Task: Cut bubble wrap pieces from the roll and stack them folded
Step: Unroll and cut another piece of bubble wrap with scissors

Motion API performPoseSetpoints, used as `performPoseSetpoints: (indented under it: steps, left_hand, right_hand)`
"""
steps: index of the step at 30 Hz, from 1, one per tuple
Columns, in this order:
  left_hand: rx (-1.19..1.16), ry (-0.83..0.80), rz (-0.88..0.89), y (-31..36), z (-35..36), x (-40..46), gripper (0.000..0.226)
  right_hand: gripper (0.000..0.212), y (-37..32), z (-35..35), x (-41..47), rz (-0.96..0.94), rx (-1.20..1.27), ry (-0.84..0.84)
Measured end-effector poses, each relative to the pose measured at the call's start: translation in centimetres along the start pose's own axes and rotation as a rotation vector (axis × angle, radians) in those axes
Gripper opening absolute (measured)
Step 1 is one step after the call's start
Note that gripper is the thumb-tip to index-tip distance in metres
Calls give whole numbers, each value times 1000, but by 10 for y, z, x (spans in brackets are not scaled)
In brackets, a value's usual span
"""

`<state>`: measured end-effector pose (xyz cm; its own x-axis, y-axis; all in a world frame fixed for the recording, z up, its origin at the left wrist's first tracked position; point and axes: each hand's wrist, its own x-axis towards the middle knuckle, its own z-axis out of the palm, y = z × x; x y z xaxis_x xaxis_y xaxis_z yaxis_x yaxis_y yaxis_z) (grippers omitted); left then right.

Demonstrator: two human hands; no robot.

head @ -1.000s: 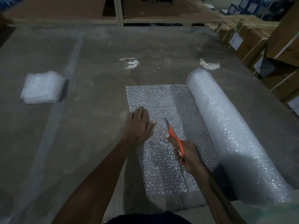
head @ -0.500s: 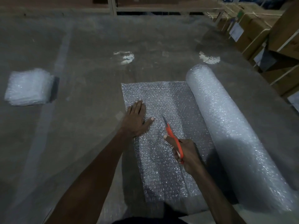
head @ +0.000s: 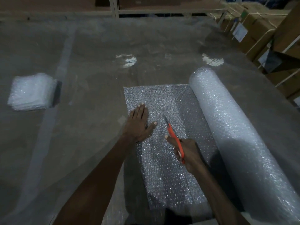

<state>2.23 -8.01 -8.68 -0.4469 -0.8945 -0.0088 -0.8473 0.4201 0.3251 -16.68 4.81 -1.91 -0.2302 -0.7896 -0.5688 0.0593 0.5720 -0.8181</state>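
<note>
Left hand [head: 139,124]: flat, fingers straight, pressing the unrolled bubble wrap sheet [head: 170,143] near its left edge. Right hand [head: 188,153]: clenched round orange scissors [head: 175,140], blades on the sheet just right of the left thumb. Roll [head: 235,135]: beyond the right knuckles. Folded stack [head: 32,91]: well left of the left fingertips.

A single wide-angle view from a camera worn on the person's head looks forward and steeply down onto a large table [head: 90,143]. Both forearms reach in from the bottom edge, close to the lens. Shelving [head: 162,8] and stacked boxes [head: 259,30] sit far off along the top and right edges.
</note>
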Motion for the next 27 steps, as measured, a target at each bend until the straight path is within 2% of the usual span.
performPoseSetpoints:
  steps: [27]
  left_hand:
    - [25, -36, -25, 1, 0, 1, 90]
  right_hand:
    - [42, -19, 8, 20, -12, 26, -8]
